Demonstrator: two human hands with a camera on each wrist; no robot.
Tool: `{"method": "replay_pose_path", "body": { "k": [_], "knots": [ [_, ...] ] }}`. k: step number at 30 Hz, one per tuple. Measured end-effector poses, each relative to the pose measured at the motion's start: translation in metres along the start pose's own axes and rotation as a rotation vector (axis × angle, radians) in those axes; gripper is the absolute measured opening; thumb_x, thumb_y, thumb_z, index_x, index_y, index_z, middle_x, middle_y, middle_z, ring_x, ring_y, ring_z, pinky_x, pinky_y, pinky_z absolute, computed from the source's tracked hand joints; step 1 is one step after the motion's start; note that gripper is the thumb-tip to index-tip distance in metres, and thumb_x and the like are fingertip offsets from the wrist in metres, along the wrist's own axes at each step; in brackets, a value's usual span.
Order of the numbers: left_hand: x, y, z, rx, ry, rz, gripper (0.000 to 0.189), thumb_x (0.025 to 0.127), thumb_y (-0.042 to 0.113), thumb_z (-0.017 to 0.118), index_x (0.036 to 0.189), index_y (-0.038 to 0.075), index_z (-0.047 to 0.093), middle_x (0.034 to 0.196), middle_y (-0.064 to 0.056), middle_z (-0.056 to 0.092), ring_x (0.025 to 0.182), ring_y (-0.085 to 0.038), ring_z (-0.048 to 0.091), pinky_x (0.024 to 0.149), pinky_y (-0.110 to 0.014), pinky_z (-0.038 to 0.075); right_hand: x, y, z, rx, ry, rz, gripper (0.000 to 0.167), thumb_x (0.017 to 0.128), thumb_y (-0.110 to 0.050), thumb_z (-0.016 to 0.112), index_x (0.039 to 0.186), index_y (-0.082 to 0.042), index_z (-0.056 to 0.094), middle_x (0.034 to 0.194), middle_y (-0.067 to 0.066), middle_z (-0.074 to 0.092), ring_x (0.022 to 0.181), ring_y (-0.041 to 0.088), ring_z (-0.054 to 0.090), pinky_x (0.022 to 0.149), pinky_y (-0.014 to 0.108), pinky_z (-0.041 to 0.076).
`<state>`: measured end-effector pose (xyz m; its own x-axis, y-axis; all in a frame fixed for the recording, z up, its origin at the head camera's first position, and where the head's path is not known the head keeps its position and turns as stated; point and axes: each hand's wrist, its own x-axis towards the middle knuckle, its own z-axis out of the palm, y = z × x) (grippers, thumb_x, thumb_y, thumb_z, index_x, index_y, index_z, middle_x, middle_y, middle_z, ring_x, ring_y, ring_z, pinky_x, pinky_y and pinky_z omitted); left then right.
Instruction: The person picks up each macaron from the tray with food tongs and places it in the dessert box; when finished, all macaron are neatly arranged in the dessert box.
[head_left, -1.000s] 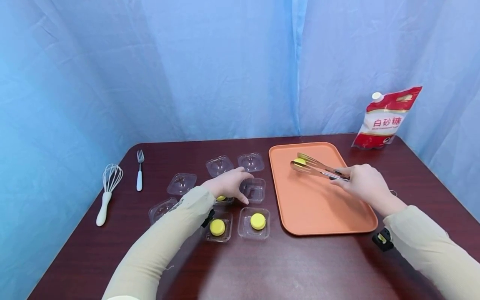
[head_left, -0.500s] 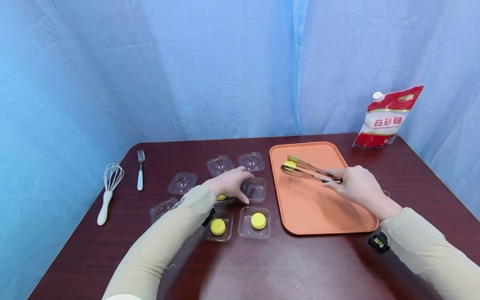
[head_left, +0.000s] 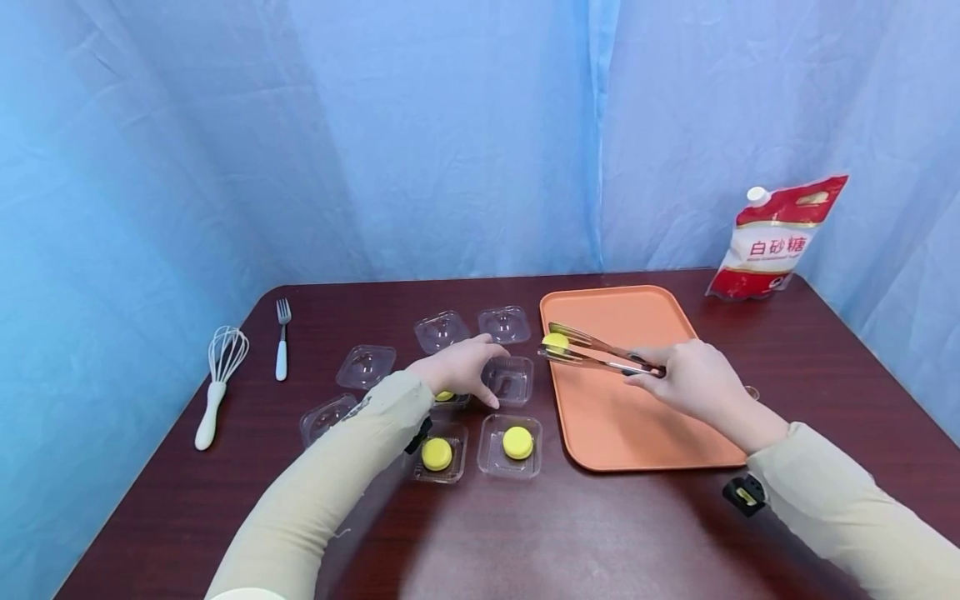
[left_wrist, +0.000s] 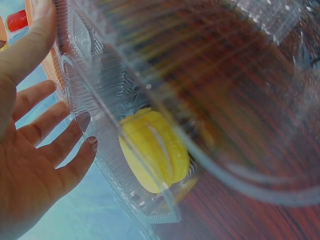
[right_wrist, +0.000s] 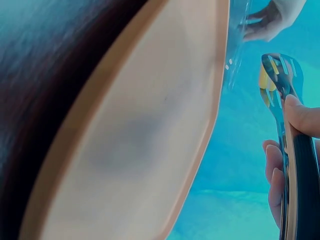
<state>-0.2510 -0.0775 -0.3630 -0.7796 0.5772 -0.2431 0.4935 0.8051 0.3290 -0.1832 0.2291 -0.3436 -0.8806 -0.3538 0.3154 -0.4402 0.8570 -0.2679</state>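
Observation:
My right hand (head_left: 697,379) grips metal tongs (head_left: 600,357). Between the slotted tips of the tongs is a yellow macaron (head_left: 556,342), held above the tray's left rim. My left hand (head_left: 461,367) has its fingers spread and loosely bent beside a clear plastic container (head_left: 519,385). In the left wrist view its fingertips are close to the container walls; whether they touch, I cannot tell. Under that hand another macaron (head_left: 444,396) is partly hidden in its container. Nearer me, two macarons, one on the right (head_left: 517,443) and one on the left (head_left: 437,454), sit in their own containers.
An orange tray (head_left: 645,433) lies right of the containers. Several clear lids (head_left: 366,367) are spread behind and left of them. A whisk (head_left: 216,392) and a fork (head_left: 281,342) lie at the far left. A sugar bag (head_left: 776,242) stands at the back right.
My right hand has moved left with the tongs, carrying the macaron from over the tray to its left rim. My left hand has stayed in place.

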Motion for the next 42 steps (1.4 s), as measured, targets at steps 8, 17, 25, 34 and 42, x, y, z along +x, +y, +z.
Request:
{"method": "replay_pose_path", "body": {
  "k": [8, 17, 25, 34, 42],
  "knots": [
    [0.0, 0.0, 0.001, 0.0, -0.012, -0.009, 0.077, 0.073, 0.031, 0.082, 0.138, 0.01, 0.048, 0.135, -0.009, 0.047, 0.122, -0.022, 0.049, 0.105, -0.038, 0.041, 0.0, -0.012, 0.007, 0.019, 0.008, -0.059, 0.035, 0.074, -0.022, 0.081, 0.105, -0.008, 0.074, 0.06, -0.005, 0.063, 0.047, 0.005, 0.041, 0.042, 0.021, 0.031],
    [0.002, -0.001, 0.001, -0.002, -0.005, -0.007, 0.076, 0.072, 0.03, 0.082, 0.137, 0.009, 0.049, 0.137, -0.01, 0.046, 0.124, -0.022, 0.048, 0.106, -0.038, 0.039, 0.002, -0.023, 0.015, 0.014, 0.011, -0.126, 0.032, 0.073, -0.021, 0.081, 0.101, -0.007, 0.074, 0.059, -0.006, 0.06, 0.046, 0.003, 0.038, 0.043, 0.02, 0.03],
    [0.002, -0.002, 0.002, 0.0, 0.0, 0.009, 0.077, 0.072, 0.03, 0.083, 0.137, 0.009, 0.048, 0.132, -0.009, 0.048, 0.117, -0.021, 0.051, 0.103, -0.036, 0.042, 0.003, -0.029, 0.023, -0.007, 0.003, -0.161, 0.028, 0.071, -0.022, 0.082, 0.095, -0.011, 0.074, 0.06, -0.007, 0.06, 0.047, 0.003, 0.038, 0.043, 0.02, 0.03],
    [0.001, 0.0, 0.0, 0.009, -0.01, -0.001, 0.08, 0.073, 0.032, 0.082, 0.14, 0.008, 0.045, 0.137, -0.01, 0.045, 0.125, -0.023, 0.047, 0.106, -0.038, 0.039, 0.004, -0.033, 0.029, -0.013, 0.001, -0.185, 0.028, 0.072, -0.023, 0.082, 0.095, -0.012, 0.074, 0.06, -0.005, 0.063, 0.045, 0.001, 0.037, 0.041, 0.019, 0.028],
    [0.001, -0.001, 0.0, 0.003, -0.013, -0.005, 0.078, 0.073, 0.031, 0.082, 0.139, 0.01, 0.047, 0.135, -0.009, 0.046, 0.121, -0.021, 0.049, 0.105, -0.038, 0.04, 0.005, -0.035, 0.032, -0.021, -0.001, -0.199, 0.025, 0.073, -0.023, 0.082, 0.094, -0.013, 0.072, 0.061, -0.006, 0.064, 0.045, 0.001, 0.04, 0.041, 0.021, 0.031]
  ]
}}
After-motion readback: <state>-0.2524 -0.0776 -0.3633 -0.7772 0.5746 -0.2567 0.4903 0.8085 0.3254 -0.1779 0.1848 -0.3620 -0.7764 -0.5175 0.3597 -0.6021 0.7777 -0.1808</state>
